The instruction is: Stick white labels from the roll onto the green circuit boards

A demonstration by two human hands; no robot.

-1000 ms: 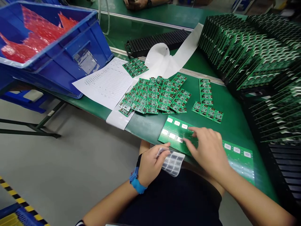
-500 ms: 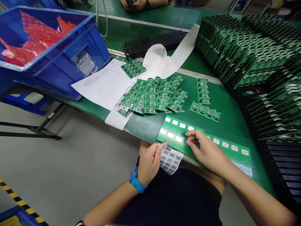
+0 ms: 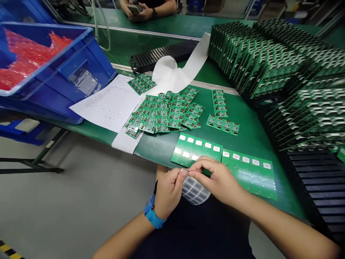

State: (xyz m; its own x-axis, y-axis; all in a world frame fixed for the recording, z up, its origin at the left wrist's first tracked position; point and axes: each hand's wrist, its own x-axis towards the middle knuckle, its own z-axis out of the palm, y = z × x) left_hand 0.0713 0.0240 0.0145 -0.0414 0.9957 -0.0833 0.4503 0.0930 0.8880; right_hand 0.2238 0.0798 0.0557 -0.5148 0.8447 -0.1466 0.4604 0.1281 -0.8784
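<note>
My left hand (image 3: 170, 189), with a blue wristband, pinches a sheet of labels (image 3: 195, 190) by its upper left corner, above my lap. The sheet bears rows of small grey printed stickers. My right hand (image 3: 212, 176) is closed at the sheet's top edge, thumb and fingertips meeting beside my left fingertips. Whether a single label is loose between them is hidden. Just behind lies a green circuit board panel (image 3: 185, 145) with white labels in two rows, partly covered by my right hand. A second panel (image 3: 250, 176) to its right carries one labelled row along its far side.
Small circuit boards (image 3: 161, 113) lie piled mid-table, with two strips (image 3: 223, 125) to their right. Black racks of upright boards (image 3: 258, 61) line the right. A printed paper (image 3: 107, 104), a blue bin (image 3: 59, 72) and a black rack (image 3: 164, 54) stand beyond. Another person's hands (image 3: 140, 12) hold a phone.
My right hand has moved left from above the left panel to the label sheet, joining my left hand. The view has shifted slightly. The other person's hands now show more fully.
</note>
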